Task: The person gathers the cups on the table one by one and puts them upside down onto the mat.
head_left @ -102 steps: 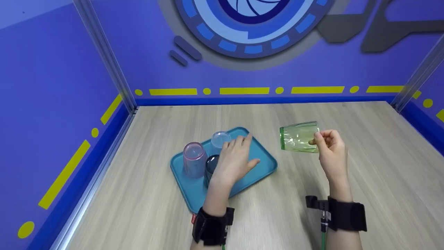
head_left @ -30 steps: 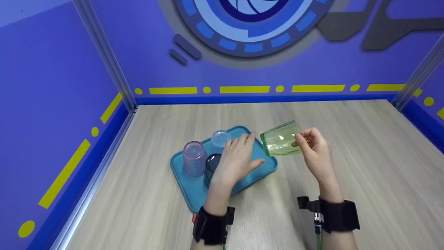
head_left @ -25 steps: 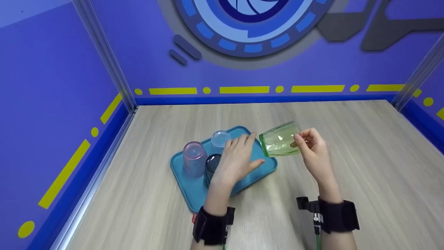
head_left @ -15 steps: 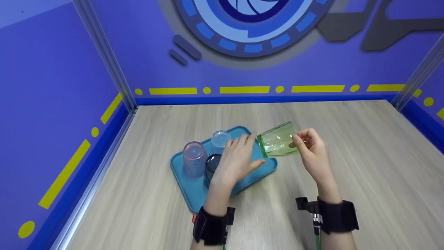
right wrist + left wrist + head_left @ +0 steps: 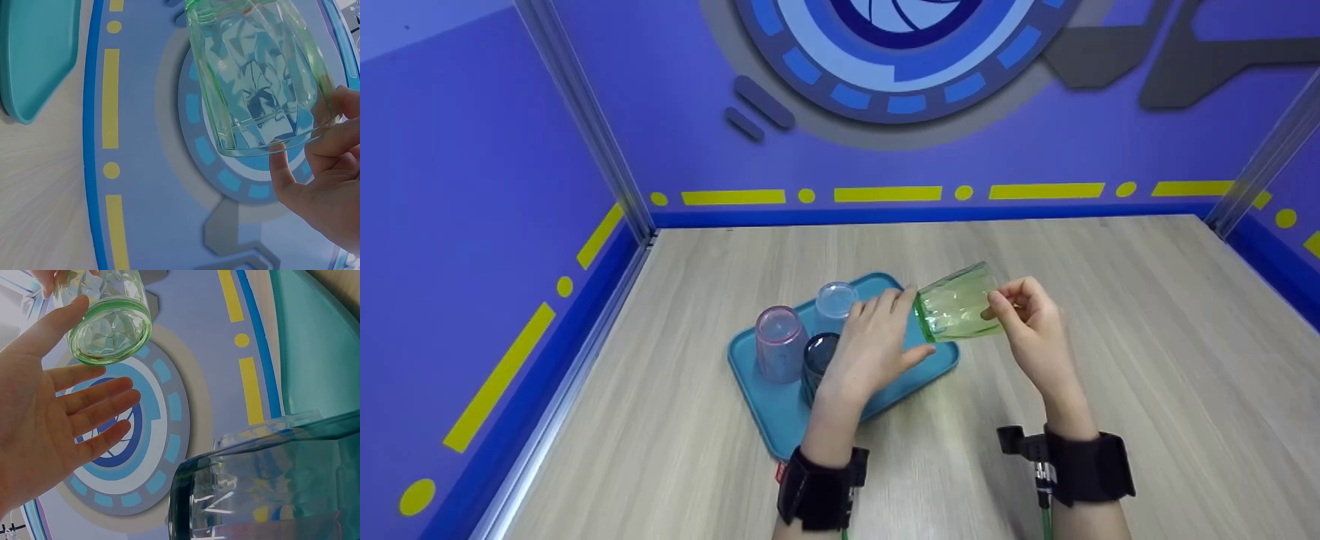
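My right hand [image 5: 1039,334] pinches a translucent green cup [image 5: 956,306] by its open rim. The cup is held in the air on its side, its thick green base towards my left hand [image 5: 864,349]. In the left wrist view the left hand's fingers [image 5: 107,402] are extended and spread, and the thumb tip overlaps the cup's base. Below that hand is a blue tray [image 5: 772,420]. On it a pink cup [image 5: 780,349], a clear cup [image 5: 834,302] and a dark cup [image 5: 814,364] stand upside down; the left hand partly covers the dark one.
The tray lies at an angle on a light wood table [image 5: 1170,337]. A blue back wall [image 5: 660,135] and a left side panel [image 5: 457,225] enclose the tabletop. Each wrist wears a black camera band [image 5: 1091,466] with a green cable.
My right hand has brought the green cup leftwards to the left hand's fingertips, and the cup has tilted with its base lower. The left hand has shifted only slightly to the right.
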{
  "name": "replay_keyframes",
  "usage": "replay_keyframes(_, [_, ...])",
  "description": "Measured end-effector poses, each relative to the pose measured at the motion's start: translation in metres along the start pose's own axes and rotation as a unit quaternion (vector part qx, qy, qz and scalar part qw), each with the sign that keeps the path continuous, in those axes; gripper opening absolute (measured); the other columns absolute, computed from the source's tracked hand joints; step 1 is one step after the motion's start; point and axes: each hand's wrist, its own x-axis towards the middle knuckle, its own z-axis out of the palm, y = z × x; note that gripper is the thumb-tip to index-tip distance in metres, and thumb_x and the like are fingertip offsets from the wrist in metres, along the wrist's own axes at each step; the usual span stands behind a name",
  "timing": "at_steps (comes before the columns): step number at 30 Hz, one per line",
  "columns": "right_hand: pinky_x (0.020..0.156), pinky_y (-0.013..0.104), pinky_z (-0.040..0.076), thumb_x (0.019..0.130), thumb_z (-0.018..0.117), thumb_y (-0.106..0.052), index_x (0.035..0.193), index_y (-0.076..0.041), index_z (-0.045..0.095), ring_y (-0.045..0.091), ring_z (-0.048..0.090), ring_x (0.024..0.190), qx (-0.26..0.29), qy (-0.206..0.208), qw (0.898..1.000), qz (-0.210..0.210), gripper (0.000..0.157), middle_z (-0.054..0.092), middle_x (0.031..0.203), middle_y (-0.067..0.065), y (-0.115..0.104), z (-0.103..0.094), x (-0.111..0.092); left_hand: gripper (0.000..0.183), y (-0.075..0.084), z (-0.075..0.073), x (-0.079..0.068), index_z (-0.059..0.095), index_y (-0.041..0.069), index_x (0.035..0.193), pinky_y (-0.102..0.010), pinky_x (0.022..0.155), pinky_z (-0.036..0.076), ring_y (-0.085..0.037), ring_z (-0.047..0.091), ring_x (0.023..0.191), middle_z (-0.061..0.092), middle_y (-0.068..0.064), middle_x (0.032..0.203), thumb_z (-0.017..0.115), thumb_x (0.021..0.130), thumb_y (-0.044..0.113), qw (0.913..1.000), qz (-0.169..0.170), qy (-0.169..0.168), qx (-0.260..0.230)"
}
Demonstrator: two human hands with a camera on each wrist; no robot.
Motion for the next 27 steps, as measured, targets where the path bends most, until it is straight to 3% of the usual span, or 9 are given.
replay_keyframes(27, [0.056, 0.020, 0.045, 0.091, 0.051, -0.005, 0.087, 0.009, 0.051, 0.011, 0.060, 0.065, 0.060, -0.035, 0.997, -0.017, 0.014, 0.058, 0.071, 0.001, -0.010, 0.004, -0.003, 0.088, 0.000, 0.001, 0.000, 0.028, 0.010, 0.142, -0.036, 0.093, 0.040, -0.019, 0.050, 0.115, 0.049, -0.005, 0.129, 0.065, 0.075, 0.054, 0.9999, -0.004, 0.008, -0.007])
